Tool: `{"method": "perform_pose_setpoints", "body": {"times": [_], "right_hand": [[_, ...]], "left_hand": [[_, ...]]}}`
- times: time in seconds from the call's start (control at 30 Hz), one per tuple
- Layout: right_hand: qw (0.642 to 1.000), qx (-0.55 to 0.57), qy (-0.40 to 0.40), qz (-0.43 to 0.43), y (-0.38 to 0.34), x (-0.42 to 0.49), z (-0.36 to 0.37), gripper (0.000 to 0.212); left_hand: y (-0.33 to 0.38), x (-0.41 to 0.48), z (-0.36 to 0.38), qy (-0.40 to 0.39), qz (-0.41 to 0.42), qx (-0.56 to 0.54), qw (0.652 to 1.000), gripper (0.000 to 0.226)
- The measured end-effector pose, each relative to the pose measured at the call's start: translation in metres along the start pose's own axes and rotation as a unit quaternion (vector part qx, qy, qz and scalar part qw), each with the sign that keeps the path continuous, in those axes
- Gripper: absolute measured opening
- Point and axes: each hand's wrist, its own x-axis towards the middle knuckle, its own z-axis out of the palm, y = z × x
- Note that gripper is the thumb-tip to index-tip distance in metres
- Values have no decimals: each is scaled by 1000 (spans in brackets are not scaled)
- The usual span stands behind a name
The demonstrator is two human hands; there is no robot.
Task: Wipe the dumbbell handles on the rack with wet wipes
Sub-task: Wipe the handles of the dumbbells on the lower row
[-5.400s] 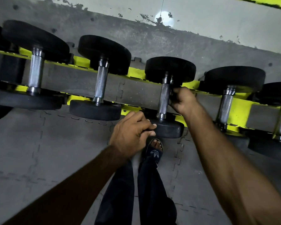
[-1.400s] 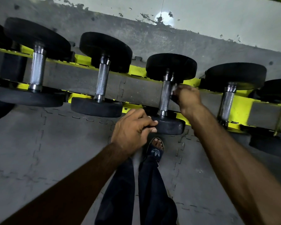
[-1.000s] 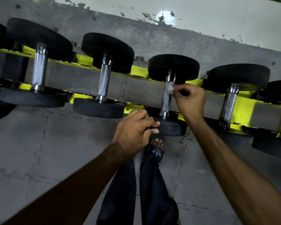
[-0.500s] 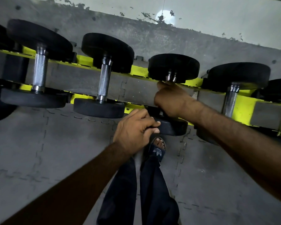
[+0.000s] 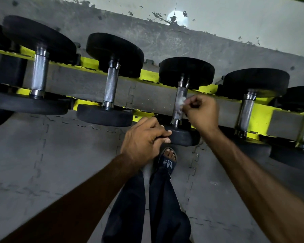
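Dim, flat indoor light, greenish-grey overall. A round bright glare spot sits on the wall (image 5: 177, 17) at top centre. The dumbbell handles (image 5: 111, 88) catch soft highlights; both forearms (image 5: 77, 207) go near-black toward the lower corners. Wide-angle bending curves the rack (image 5: 89, 62). The wet wipe (image 5: 182, 101) at the right hand (image 5: 202, 113) is blurred.

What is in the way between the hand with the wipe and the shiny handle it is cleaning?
Nothing that shows. The right hand pinches the wet wipe right against the middle dumbbell's handle. The left hand grips that dumbbell's near black end, below the handle, out of the wipe's path.
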Motion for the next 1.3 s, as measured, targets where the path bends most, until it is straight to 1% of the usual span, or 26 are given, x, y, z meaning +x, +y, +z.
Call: {"method": "perform_pose_setpoints", "body": {"times": [0.1,0.17,0.23,0.33,0.4,0.47,0.53,0.57,0.6,0.67,0.73,0.77,0.83,0.87,0.9,0.93,1.0,1.07,1.17,1.23,1.3], "right_hand": [[983,149,50,97,-1,27,4,19],[959,218,42,174,6,37,8,14],[954,208,-12,216,15,30,8,12],[969,100,-90,206,28,12,1,18],[979,22,-109,170,32,7,-6,17],[983,-40,-140,108,28,3,-14,9],[977,-102,-186,5,20,-1,-21,6],[966,-138,-211,-54,14,-2,-24,6],[950,-175,-232,-112,9,-2,-26,7],[902,-263,-259,-225,-3,3,-23,8],[833,-376,-269,-304,-15,9,-10,12],[796,-437,-266,-323,-23,10,-3,14],[731,-533,-249,-346,-39,10,12,16],[708,-567,-236,-348,-47,9,17,17],[695,-594,-218,-341,-54,10,21,20],[695,-609,-197,-327,-60,13,23,22],[709,-620,-164,-293,-68,21,28,27],[710,-630,-165,-269,-71,26,33,30],[686,-638,-206,-281,-67,28,29,27],[663,-638,-233,-317,-66,24,18,19],[649,-623,-264,-349,-67,17,8,14]], "left_hand": [[2,1,-1,3,10,-3,1000,25],[4,0,-2,3,10,-2,1000,28],[5,0,-2,4,5,-6,1000,28],[3,0,-1,7,2,-5,1000,25],[3,0,0,4,-1,1,1000,21],[3,-1,0,4,-4,1,1000,21],[4,0,0,3,-5,-5,1000,27],[4,0,0,2,-4,-5,1000,28],[4,0,0,0,-2,-4,1000,28],[3,0,0,0,-1,-1,1000,26],[3,-1,2,7,-3,-2,1000,23],[3,-2,2,10,-4,0,1000,20],[3,-2,4,12,-5,8,1000,16],[3,-3,5,13,-7,11,1000,14],[3,-3,6,13,-11,12,1000,13],[3,-4,6,14,-14,12,1000,12],[5,-5,6,18,-16,14,1000,14],[6,-5,6,26,-16,14,999,16],[10,-6,7,26,-26,16,999,13],[11,-7,8,25,-31,16,999,14],[12,-8,8,28,-38,15,999,15]]}}
